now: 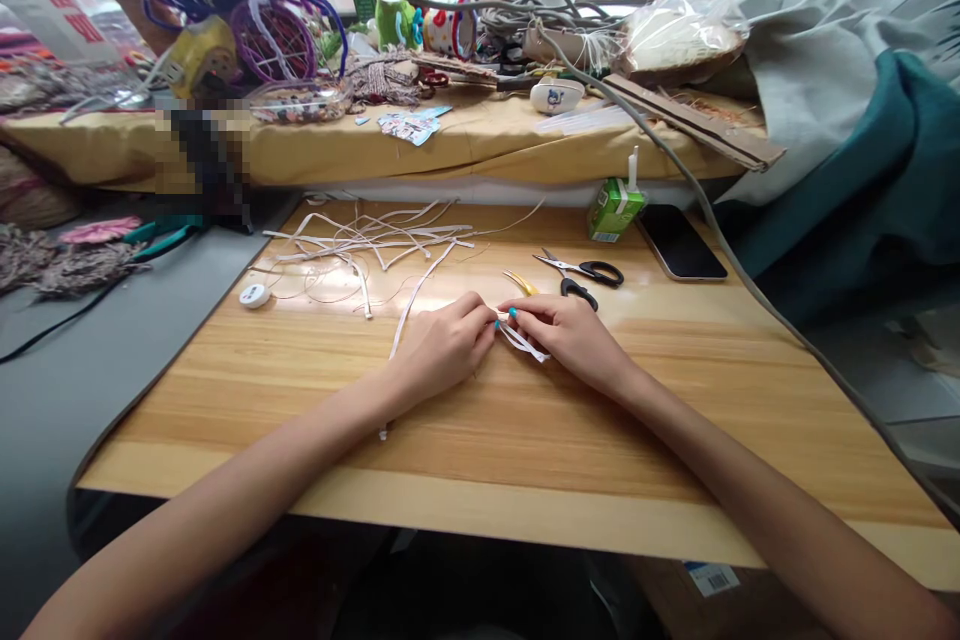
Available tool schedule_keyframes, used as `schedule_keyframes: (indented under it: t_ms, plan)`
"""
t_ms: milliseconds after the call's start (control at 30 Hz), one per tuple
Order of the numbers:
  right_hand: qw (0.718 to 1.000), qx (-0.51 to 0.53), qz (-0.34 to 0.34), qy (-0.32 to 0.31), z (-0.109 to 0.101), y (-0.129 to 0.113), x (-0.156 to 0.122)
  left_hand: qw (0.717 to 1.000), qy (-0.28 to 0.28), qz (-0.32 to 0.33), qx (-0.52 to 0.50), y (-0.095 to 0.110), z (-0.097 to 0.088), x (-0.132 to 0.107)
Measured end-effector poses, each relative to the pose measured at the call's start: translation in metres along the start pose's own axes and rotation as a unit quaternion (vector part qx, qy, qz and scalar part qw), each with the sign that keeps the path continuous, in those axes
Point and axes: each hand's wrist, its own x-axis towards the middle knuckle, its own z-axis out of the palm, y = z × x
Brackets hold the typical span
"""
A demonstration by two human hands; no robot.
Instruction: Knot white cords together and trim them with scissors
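Strips (pixel 523 342) white, narrow, slightly bowed; both hands (pixel 574 332) pinching them with fingertips.

Light-brown rectangular wood-grained tabletop (pixel 705 460), smooth and softly glossy.
The thin flat white strips (pixel 525 344) look smooth and limp; whether they are paper, cloth or plastic cannot be told. The black-handled scissors (pixel 600 273) pair bright metal blades with plastic loops. The dark rectangular phone (pixel 684 240) has a sleek glassy face; the small round white disc (pixel 255 295) looks like hard plastic, and the green box-shaped drink carton (pixel 615 212) like smooth printed card. Behind, matt creased yellow cloth (pixel 300 148) lies under a shiny crinkled clear plastic bag (pixel 686 25) and a long dull brown cardboard strip (pixel 694 123). Fuzzy grey-brown yarn (pixel 75 265) looks rough.
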Motion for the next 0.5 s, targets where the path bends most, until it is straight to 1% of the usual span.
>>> schedule_keyframes:
  t_ms: [67, 167, 233, 400, 500]
  plan:
    - [1.000, -0.020, -0.008, -0.014, -0.0015, 0.0004, 0.0008, 1.000, -0.006, -0.006, -0.004, -0.0006, 0.0001, 0.0005]
    - [0.999, -0.004, 0.015, -0.050, -0.0039, -0.0003, 0.0013, 1.000, -0.012, -0.018, -0.008, -0.0008, 0.0000, 0.0011]
    - [0.998, 0.015, 0.029, -0.057, -0.0043, -0.0010, 0.0015, 1.000, -0.014, -0.024, -0.011, -0.0007, 0.0002, 0.0015]
    - [0.994, 0.068, 0.080, -0.035, -0.0003, -0.0009, 0.0019, 0.998, -0.007, -0.052, -0.038, -0.0031, 0.0020, 0.0033]
    - [0.995, 0.047, 0.083, -0.017, 0.0013, 0.0002, 0.0021, 0.996, 0.001, -0.070, -0.052, -0.0056, 0.0021, 0.0050]
